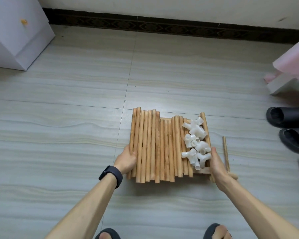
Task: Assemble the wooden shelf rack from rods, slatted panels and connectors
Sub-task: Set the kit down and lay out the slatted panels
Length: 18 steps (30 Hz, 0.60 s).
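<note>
Wooden rods (152,145) and white connectors (196,144) lie loose on the slatted panel (201,170) at the floor (76,118) — left hand (127,160) and right hand (217,163) grip its side edges, fingers (133,154) curled; kept level, nothing should roll off.

1. Soft, even, fairly bright indoor light falls on the grey striped floor tiles (59,118)
2. A faint, diffuse shadow lies under the pale round wooden rods (152,144)
3. Wide-angle distortion bows the dark patterned skirting board (162,26)
4. The pink foam sheet (295,61) at the right edge is blurred
</note>
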Each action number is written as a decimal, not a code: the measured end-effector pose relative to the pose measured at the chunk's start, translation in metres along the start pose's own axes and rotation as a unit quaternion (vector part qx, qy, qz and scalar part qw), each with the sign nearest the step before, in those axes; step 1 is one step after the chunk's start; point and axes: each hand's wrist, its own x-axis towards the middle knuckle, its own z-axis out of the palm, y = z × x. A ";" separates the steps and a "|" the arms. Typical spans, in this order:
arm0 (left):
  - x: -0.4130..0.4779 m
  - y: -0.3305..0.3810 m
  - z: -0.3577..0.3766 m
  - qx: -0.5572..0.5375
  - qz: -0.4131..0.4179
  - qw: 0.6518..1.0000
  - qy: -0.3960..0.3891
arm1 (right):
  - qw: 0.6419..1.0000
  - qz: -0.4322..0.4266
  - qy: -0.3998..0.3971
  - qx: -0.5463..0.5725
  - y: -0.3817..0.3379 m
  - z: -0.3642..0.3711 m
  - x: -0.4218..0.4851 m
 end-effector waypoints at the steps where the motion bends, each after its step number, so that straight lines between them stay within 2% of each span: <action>1: 0.001 0.001 0.004 0.006 0.001 1.000 0.004 | 1.000 0.000 -0.007 0.006 0.003 -0.003 0.000; 5: 0.004 -0.001 0.008 -0.039 0.004 0.998 0.044 | 0.999 -0.009 -0.020 0.030 0.001 -0.006 0.001; 11: 0.005 0.010 0.014 -0.265 -0.048 0.962 0.047 | 0.995 0.004 0.005 0.099 -0.010 0.002 0.001; 18: 0.007 0.014 0.014 -0.321 -0.067 0.943 0.052 | 0.991 0.027 0.004 0.133 -0.013 0.002 -0.001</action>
